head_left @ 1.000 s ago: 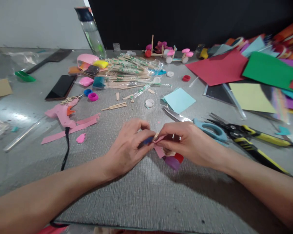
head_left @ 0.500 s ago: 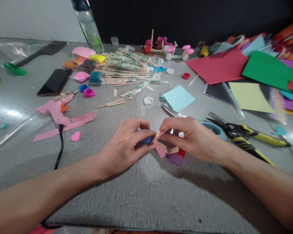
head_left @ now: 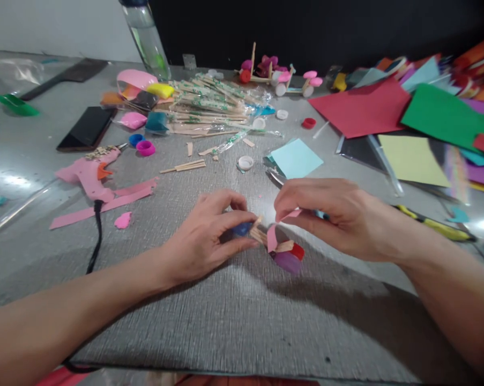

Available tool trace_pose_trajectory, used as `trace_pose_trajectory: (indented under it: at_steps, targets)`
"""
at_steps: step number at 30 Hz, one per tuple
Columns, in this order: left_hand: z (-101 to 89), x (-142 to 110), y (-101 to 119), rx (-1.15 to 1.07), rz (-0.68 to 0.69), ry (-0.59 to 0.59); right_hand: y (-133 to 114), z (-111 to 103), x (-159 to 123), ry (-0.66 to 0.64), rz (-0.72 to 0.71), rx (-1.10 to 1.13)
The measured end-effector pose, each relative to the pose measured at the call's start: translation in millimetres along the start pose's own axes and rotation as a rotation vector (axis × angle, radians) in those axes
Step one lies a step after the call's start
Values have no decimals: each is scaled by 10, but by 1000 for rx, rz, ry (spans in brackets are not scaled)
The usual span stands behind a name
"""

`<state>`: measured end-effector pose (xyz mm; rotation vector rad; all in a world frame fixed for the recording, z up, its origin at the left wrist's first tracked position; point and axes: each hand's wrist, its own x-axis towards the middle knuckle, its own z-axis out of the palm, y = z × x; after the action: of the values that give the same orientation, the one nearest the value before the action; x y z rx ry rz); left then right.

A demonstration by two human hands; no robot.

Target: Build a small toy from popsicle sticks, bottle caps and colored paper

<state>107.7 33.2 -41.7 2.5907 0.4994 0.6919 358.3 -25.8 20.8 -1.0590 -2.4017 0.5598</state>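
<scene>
My left hand [head_left: 213, 228] is closed in a pinch on a small craft model [head_left: 266, 241] made of wooden sticks, gripping it at a blue bottle cap [head_left: 242, 229]. The model rests on the grey mat, with a purple cap [head_left: 287, 261] and a red cap [head_left: 297, 251] at its right end. My right hand [head_left: 326, 214] hovers just above and to the right, its fingers pinched on a pink foam strip [head_left: 282, 225] that curls down to the sticks.
A pink glue gun [head_left: 89, 172] with a black cord lies at the left, beside pink foam strips. Packs of wooden sticks [head_left: 209, 107], loose caps, a phone [head_left: 87, 127] and a water bottle [head_left: 145, 37] sit farther back. Coloured paper sheets [head_left: 386, 112] and yellow-handled pliers [head_left: 434, 225] are on the right.
My right hand has lifted up and to the right, pulling the pink strip away from the sticks. The left hand keeps its pinch. The camera has tilted slightly.
</scene>
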Motion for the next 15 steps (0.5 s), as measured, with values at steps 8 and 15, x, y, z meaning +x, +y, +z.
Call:
trace_pose_trajectory:
  at_steps: [8,15]
  targets:
    - [20,24,30,58,27,45,55,178,48,38,-13,-52]
    - [35,31,26,89,42,61,73,272,59,114,-37,-151]
